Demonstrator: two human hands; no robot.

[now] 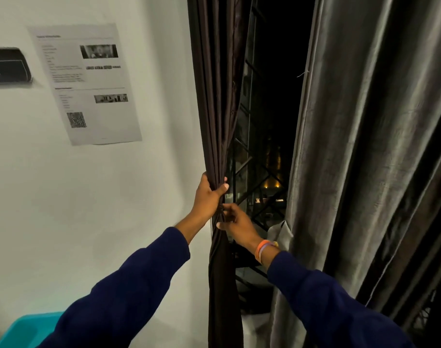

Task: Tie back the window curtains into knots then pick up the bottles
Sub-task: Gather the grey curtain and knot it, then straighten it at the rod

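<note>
Here, left grip: the left hand [208, 194] is wrapped round the gathered dark curtain [218, 96], thumb on the window side.
Right grip: the right hand [235, 223] pinches the same bunched cloth just below the left hand; coloured wristbands [263, 249] sit at its wrist.
Dark curtain: hangs bunched at the window's left edge, beside the white wall [139, 197].
Grey curtain [365, 146]: hangs loose on the right, apart from the dark one.
Window [267, 146]: dark panes and bars show between the curtains.
Wall: a printed sheet [89, 84] is stuck on it.
Bottles: none in view.
</note>
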